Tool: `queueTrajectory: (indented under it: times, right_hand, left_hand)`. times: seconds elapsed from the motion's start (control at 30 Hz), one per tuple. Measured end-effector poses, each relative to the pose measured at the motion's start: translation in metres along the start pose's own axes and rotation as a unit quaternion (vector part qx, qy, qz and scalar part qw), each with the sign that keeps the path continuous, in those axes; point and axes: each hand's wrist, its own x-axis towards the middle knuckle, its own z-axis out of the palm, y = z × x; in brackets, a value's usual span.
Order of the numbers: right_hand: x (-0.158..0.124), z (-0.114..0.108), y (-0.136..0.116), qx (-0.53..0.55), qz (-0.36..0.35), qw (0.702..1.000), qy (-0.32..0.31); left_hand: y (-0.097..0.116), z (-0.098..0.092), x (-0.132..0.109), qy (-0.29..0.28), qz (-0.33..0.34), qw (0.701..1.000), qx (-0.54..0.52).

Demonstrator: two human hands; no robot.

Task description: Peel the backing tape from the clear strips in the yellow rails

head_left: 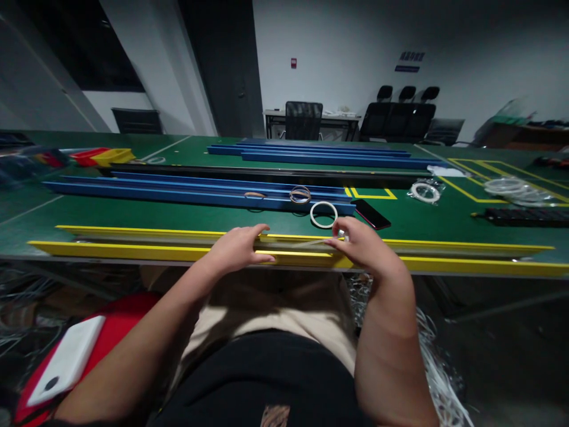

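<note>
A long yellow channel (pixel 146 252) lies along the near edge of the table. My left hand (pixel 235 249) is wrapped across it left of the middle, thumb at the near wall and fingers at the far wall. Over the same channel, farther right, my right hand (pixel 362 243) pinches one end of a thin pale strip (pixel 311 243). The strip slants down to the left into the channel. Just beyond my right fingers is a white tape ring (pixel 312 214). Two brownish rings, one of them a tape ring (pixel 300 194), rest on the blue channels behind.
Blue channels (pixel 133 188) and a black bar (pixel 267 172) stretch across the green table (pixel 186 220). A phone (pixel 372 213), a bagged tape roll (pixel 425 191) and a black power strip (pixel 527 217) are at right. Red and yellow bins (pixel 113 156) stand at left.
</note>
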Motion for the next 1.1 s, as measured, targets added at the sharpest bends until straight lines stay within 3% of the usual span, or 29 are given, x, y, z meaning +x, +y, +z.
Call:
queueTrajectory:
  times: [0.13,0.37,0.6,0.8,0.97,1.1]
  right_hand:
    - [-0.001,0.001,-0.002,0.007,0.004,1.000,0.001]
    - [0.002,0.006,0.002,0.066,-0.002,0.998,-0.013]
    - [0.003,0.003,0.004,-0.009,-0.008,1.000,0.002]
    - [0.000,0.001,0.007,0.014,0.006,1.000,0.005]
    - [-0.002,0.003,0.011,0.090,0.041,0.995,-0.034]
    - [0.000,0.002,0.015,0.053,0.035,0.998,-0.001]
  left_hand:
    - [-0.011,-0.003,-0.005,-0.003,0.005,1.000,0.001]
    - [0.009,-0.005,-0.003,0.001,0.025,0.999,-0.031]
    - [0.063,0.009,0.022,0.044,0.076,0.995,-0.040]
    - [0.110,0.021,0.047,0.040,0.045,0.998,-0.024]
    - [0.109,0.024,0.051,0.021,0.033,0.999,0.010]
    - [0.103,0.026,0.050,0.040,0.053,0.998,0.019]
